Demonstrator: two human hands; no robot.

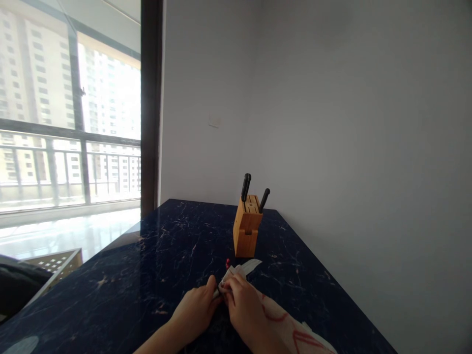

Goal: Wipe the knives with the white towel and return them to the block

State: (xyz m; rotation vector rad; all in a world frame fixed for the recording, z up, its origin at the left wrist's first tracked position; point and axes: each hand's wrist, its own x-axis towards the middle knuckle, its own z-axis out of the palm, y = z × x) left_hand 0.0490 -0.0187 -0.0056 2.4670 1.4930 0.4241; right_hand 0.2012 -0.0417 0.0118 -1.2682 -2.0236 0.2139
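A knife (252, 266) points away to the right, its bare blade tip showing past a white cloth (282, 319) with red markings. My left hand (195, 307) is closed at the near end of the knife, around its handle, which is mostly hidden. With bent fingers, my right hand (244, 300) pinches the cloth around the blade close to the handle. The rest of the cloth trails under my right wrist toward the table's near right. Just beyond my fingers is a small red thing (227, 263), too small to name.
A wooden knife block (246, 236) with two black-handled knives stands just past my hands on the dark blue marbled table (177, 246). A wall (350, 172) runs along the right. At the lower left are a perforated light-coloured piece (55, 265) and a window (106, 98) behind.
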